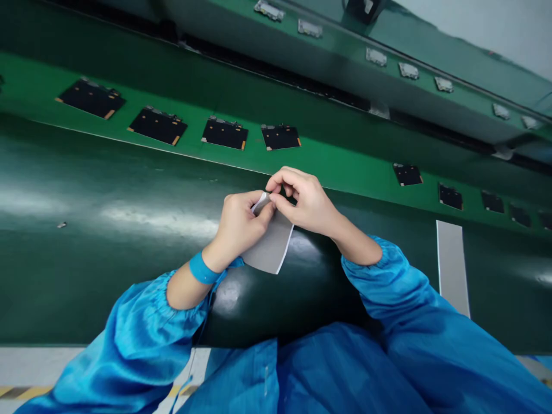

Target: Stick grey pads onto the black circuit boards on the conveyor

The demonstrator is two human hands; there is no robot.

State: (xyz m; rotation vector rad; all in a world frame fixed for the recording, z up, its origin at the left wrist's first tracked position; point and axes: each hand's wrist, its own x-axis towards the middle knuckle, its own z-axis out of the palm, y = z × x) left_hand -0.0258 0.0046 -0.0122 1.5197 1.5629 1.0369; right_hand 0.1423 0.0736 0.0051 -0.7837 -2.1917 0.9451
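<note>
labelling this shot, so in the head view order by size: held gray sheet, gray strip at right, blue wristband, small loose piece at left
1. Gray sheet and gray strip: too close to rank, both partly covered
2. Blue wristband
3. Small loose piece

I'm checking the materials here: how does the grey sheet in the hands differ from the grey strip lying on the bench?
The grey sheet is gripped in the left hand, the right hand at its top; the grey strip lies on the bench. The sheet tilts, while the strip lies flat. Fingers partly cover the sheet; a sleeve overlaps the strip. Both have plain grey faces.
</note>
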